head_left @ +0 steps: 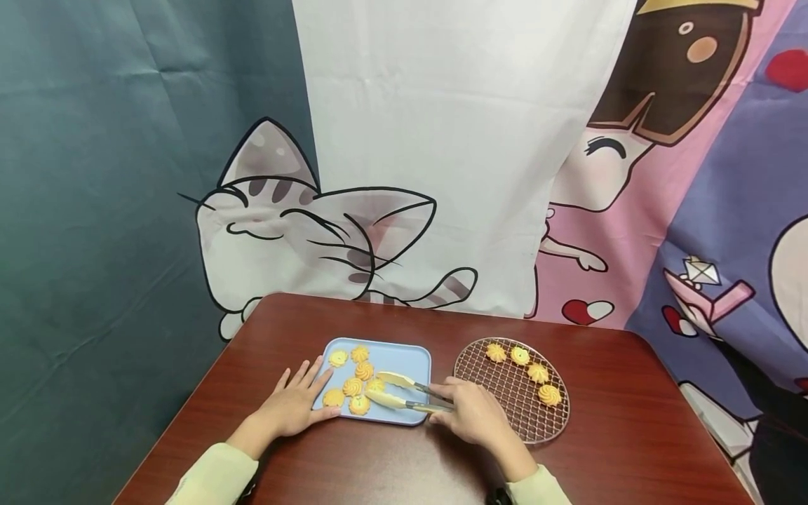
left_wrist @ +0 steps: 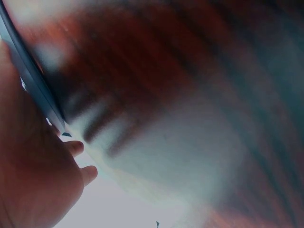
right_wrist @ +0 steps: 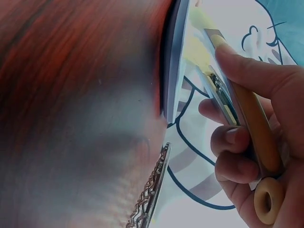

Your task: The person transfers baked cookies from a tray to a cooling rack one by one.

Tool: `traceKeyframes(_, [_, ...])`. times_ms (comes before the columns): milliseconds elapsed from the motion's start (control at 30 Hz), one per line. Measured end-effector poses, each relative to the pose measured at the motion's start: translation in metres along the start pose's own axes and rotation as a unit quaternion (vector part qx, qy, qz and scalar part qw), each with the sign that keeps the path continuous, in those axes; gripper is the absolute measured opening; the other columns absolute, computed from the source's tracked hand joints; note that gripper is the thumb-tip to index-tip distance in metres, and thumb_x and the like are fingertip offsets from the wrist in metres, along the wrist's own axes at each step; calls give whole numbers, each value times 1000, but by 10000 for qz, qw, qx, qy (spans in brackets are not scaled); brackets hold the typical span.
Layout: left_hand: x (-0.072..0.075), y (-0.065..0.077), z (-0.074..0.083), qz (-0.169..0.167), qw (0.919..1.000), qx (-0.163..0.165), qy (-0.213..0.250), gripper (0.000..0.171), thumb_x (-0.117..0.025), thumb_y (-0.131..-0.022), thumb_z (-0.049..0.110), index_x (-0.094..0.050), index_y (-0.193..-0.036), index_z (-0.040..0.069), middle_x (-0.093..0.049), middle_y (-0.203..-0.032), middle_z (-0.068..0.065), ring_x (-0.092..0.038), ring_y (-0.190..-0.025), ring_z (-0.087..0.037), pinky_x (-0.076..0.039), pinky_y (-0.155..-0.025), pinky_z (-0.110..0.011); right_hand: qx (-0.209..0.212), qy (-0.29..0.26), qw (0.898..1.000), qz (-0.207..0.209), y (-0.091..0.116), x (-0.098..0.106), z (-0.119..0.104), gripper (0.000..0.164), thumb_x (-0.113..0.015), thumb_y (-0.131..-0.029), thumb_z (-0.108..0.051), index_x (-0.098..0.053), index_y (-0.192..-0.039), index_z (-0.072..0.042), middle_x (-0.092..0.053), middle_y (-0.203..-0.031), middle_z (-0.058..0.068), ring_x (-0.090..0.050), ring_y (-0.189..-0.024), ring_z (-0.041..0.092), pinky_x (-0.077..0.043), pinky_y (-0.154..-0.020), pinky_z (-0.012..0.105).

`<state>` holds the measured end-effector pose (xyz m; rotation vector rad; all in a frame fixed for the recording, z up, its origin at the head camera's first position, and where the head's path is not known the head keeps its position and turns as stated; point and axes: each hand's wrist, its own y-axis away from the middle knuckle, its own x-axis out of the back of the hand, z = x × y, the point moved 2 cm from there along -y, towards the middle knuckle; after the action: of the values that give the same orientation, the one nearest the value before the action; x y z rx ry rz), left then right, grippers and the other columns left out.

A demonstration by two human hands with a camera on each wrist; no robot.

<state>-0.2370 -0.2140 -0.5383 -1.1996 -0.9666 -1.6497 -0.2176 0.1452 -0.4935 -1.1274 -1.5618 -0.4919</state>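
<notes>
My right hand (head_left: 475,412) grips a pair of tongs (head_left: 416,406) with pale yellow tips and wooden-coloured handles. Its thumb and curled fingers wrap the handles in the right wrist view. The tong tips are spread over the light blue tray (head_left: 407,354), around a piped butter cookie (head_left: 375,386). Several more golden swirl cookies (head_left: 352,386) lie on the tray's left half. My left hand (head_left: 287,407) rests at the tray's left edge, its fingers spread and the thumb along the near corner.
To the tray's right, a round copper-coloured wire rack (head_left: 505,393) carries several cookies (head_left: 538,372) along its far right side. Both stand on a dark red wooden table (head_left: 404,456). Behind it hangs a printed cloth backdrop (head_left: 467,140) with a cartoon cat.
</notes>
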Motion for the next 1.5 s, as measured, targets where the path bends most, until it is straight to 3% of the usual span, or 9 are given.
traceKeyframes(400, [2, 0, 2, 82, 9999, -120, 27, 90, -51, -93, 72, -36, -158, 12, -17, -168, -16, -18, -152, -45, -10, -117, -68, 73, 51, 9998, 160, 6, 3, 1, 54, -86, -77, -42, -74, -126, -24, -69, -95, -10, -54, -67, 3, -50, -60, 27])
traceKeyframes(767, [2, -1, 2, 85, 9999, -102, -4, 91, -50, -92, 73, -36, -159, 12, -17, -168, -16, -18, -152, -45, -10, -118, -68, -33, 59, 9993, 357, 12, 11, 2, 54, -87, -76, -40, -74, -125, -21, -71, -106, -12, -69, -82, 13, -56, -70, 33])
traceKeyframes(1167, [-1, -2, -2, 40, 10000, -22, 3, 95, -47, -90, 78, -35, -159, 14, -16, -169, -13, -16, -153, -43, -9, -118, -68, -175, 43, 9983, 560, 21, 20, 8, 52, -89, -74, -38, -75, -123, -26, -67, -94, -13, -58, -70, 4, -51, -62, 28])
traceKeyframes(1300, [-1, -1, -1, 37, 10000, -46, 25, 94, -47, -91, 77, -35, -159, 14, -16, -169, -14, -17, -153, -44, -9, -118, -68, -246, -28, 9981, 569, 25, 23, 11, 52, -90, -74, -36, -75, -123, -26, -62, -86, -15, -48, -63, 1, -43, -56, 24])
traceKeyframes(1500, [0, 1, 1, 155, 9996, -153, 187, 90, -53, -93, 71, -37, -158, 10, -18, -168, -18, -19, -151, -48, -10, -116, -71, -309, -20, 9973, 663, 31, 29, 16, 53, -91, -73, -34, -76, -122, -25, -65, -90, -13, -45, -63, 1, -43, -56, 25])
